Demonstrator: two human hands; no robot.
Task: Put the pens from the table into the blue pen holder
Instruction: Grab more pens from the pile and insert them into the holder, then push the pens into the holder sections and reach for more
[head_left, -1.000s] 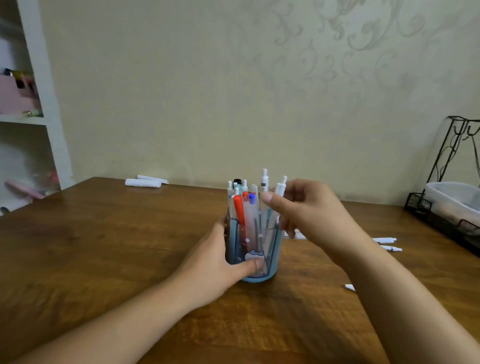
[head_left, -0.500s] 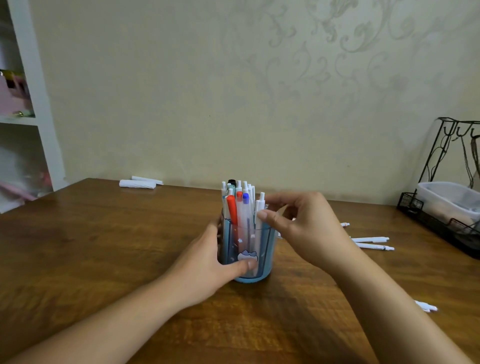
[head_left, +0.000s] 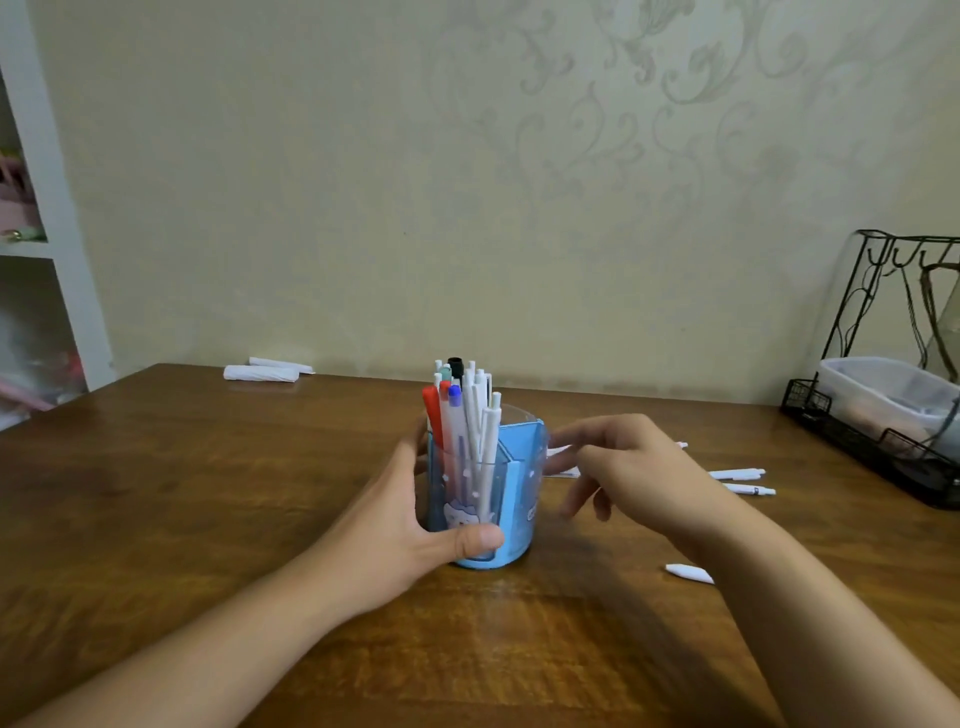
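The blue pen holder (head_left: 519, 499) stands upright at the middle of the wooden table (head_left: 208, 493), with several pens (head_left: 470, 415) upright in its left compartment. My left hand (head_left: 410, 525) grips the holder from the left, thumb across its front. To the right of the holder my right hand (head_left: 628, 467) hovers with fingers spread and holds nothing. Two white pens (head_left: 740, 480) lie on the table right of that hand. Another white pen (head_left: 688, 572) shows beside my right forearm, partly hidden. One more pen (head_left: 563, 470) lies behind the holder.
A black wire rack (head_left: 883, 457) with a clear plastic box (head_left: 893, 400) stands at the right edge. Two white rolled items (head_left: 262, 372) lie at the table's far edge by the wall. A white shelf unit (head_left: 47, 234) is at the left.
My right hand has let go of a white pen into the holder and moved right and down, away from the pens. My left hand still grips the holder.
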